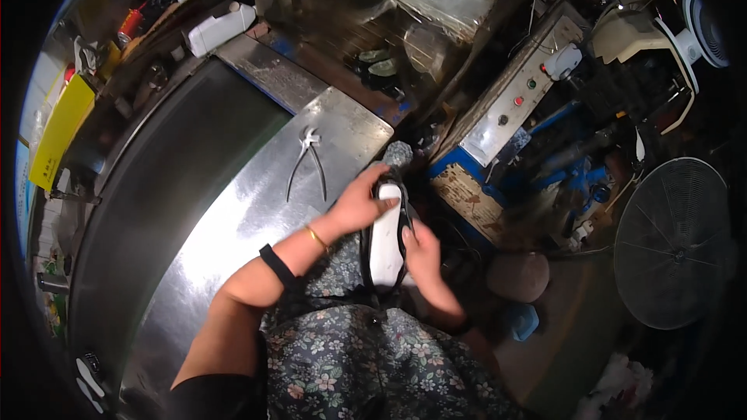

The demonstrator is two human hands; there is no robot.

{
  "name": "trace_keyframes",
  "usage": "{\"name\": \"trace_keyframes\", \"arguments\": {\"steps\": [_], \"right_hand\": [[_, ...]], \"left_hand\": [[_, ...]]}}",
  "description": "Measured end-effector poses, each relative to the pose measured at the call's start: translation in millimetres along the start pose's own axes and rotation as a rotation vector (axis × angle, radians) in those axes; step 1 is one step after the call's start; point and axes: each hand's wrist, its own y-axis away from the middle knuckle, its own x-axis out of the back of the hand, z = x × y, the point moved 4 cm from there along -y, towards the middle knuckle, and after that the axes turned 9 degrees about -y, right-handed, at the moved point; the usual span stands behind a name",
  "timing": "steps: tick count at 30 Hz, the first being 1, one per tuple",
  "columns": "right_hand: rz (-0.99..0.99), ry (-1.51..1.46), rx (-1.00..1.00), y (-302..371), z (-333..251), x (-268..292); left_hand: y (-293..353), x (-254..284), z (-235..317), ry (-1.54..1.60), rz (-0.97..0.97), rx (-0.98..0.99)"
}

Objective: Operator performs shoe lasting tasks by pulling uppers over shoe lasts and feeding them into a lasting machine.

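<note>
At frame centre, I observe the left hand [361, 199] and right hand [422, 253] clamped on the white-soled shoe [386, 245], dark edging [366, 257] already around it; work appears underway, remainder indeterminable

A hand could pass over the metal tabletop [229, 225] to the left of the pliers [310, 141]. To the pliers' near right, the left hand [364, 199] and the white shoe-shaped piece [385, 245] block the way. Beyond the pliers, the recess seems cluttered, though too dim to judge.
</note>
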Motion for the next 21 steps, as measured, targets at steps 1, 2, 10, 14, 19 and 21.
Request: {"name": "trace_keyframes", "arguments": {"steps": [1, 2, 10, 14, 19, 21], "right_hand": [[-0.025, -0.111, -0.131, -9, 3, 8], [-0.016, -0.054, -0.124, -12, -7, 11], [-0.164, -0.956, -0.801, 11, 19, -27], [-0.114, -1.202, -1.109, 3, 19, -31], [-0.087, -0.018, -0.833, 5, 20, -35], [-0.267, 0.064, -0.455, -4, 1, -44]], "left_hand": [[-6, -3, -16, 0.187, -0.113, 0.183], [-4, 2, -10, 0.352, -0.184, 0.245], [28, 2, -20, 0.477, -0.149, 0.34], [35, 7, -27, 0.555, -0.174, 0.367], [35, 9, -29, 0.426, -0.206, 0.326], [33, 7, -31, 0.447, -0.211, 0.335]]}}
